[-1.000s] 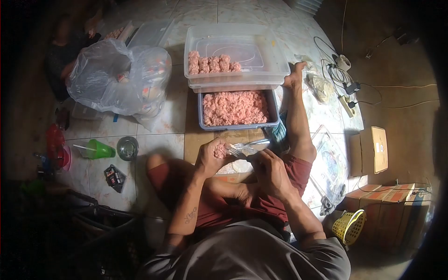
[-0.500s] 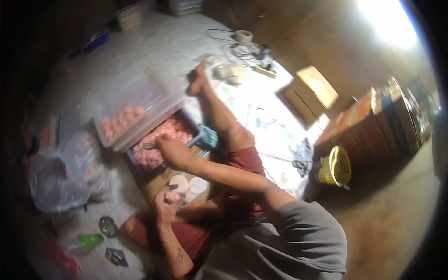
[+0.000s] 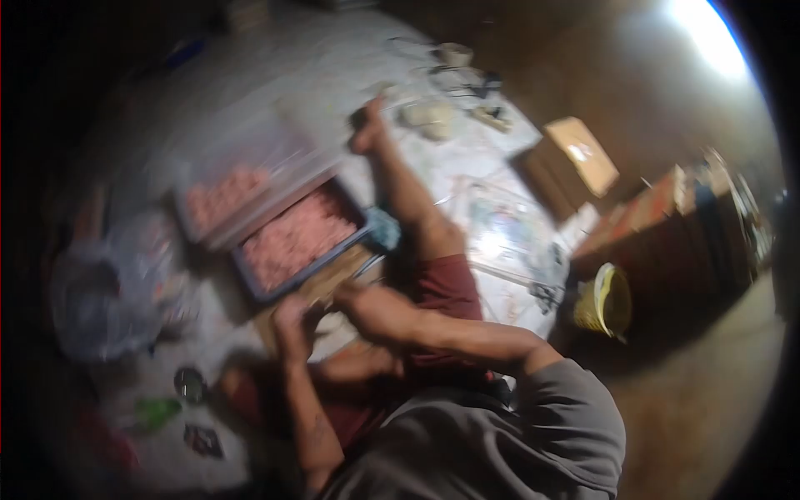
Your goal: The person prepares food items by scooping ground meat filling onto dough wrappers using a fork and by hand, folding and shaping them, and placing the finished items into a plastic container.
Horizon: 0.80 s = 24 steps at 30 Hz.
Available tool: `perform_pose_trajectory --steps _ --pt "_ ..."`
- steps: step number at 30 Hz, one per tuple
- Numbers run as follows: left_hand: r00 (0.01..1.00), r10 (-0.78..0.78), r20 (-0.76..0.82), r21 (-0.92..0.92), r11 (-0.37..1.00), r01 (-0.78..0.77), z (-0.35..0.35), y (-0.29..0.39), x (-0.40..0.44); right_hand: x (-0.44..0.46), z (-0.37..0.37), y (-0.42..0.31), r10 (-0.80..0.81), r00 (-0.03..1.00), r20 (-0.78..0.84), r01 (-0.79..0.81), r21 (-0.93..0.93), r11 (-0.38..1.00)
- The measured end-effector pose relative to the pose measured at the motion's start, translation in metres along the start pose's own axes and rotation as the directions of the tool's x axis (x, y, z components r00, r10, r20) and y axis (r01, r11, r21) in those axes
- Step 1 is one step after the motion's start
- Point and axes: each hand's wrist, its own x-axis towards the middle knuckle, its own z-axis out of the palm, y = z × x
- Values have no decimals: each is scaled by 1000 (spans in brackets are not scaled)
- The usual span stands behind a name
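My left hand (image 3: 293, 323) is closed just below the blue-grey tub, and motion blur hides what it holds. Close on its right, my right hand (image 3: 365, 310) has its fingers curled in, their contents too blurred to make out. Pink minced meat (image 3: 296, 240) fills much of the tub (image 3: 268, 295). Behind the tub, a clear plastic container (image 3: 315, 158) holds shaped meat pieces (image 3: 225, 196) along its near side. A cardboard piece (image 3: 336, 273) lies under and in front of the tub.
A clear plastic bag (image 3: 104, 304) is at the left, with a green cup (image 3: 157, 409) and a glass dish (image 3: 190, 383) below it. On the right are a yellow basket (image 3: 602, 307), cardboard boxes (image 3: 642, 229) and cables (image 3: 454, 82). A teal cloth (image 3: 382, 229) touches the tub.
The view has swung to the right. Over the last half second my right hand has moved from the meat in the tub back beside my left hand.
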Motion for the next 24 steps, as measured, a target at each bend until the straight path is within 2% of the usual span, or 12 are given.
perform_pose_trajectory --steps 1,3,4,7,9,11,14,17,19,21,23,24 --pt "931 -364 -22 -386 862 328 11 -1 -2 -5 -11 -3 26 997 -68 -28 -16 999" --pt "844 -507 172 -716 524 461 10 17 4 -9 -21 -9 -14 930 -368 92 197 976" --pt "900 -407 157 -430 792 434 -2 33 10 -6 -14 1 -61 946 -317 122 177 977" --pt "933 -358 -32 -217 914 343 0 51 28 -9 -5 -1 -82 958 -274 141 201 969" --pt "901 -417 116 -524 745 412 -15 42 13 -7 -8 -3 2 948 -318 96 291 952" --pt "941 -330 -73 -586 778 228 -3 27 8 -7 -11 -9 89 939 -333 31 339 940" --pt "902 -432 -10 3 902 432 -3 27 12 -2 6 -3 5 973 -229 53 247 967" --pt "933 -357 -41 -349 880 321 -23 41 9 -1 1 -5 134 922 -363 57 472 880" --pt "960 -270 -75 -392 893 220 -15 31 9 -5 -4 -10 44 945 -325 63 310 949" --pt "875 -484 28 8 875 484 -9 40 14 -6 5 -3 19 960 -279 66 290 955" --pt "929 -371 -9 -566 768 301 -13 36 6 -9 2 -4 99 956 -277 7 359 934" --pt "943 -332 -16 -553 789 269 -16 33 3 -9 1 -2 88 949 -301 26 356 934"
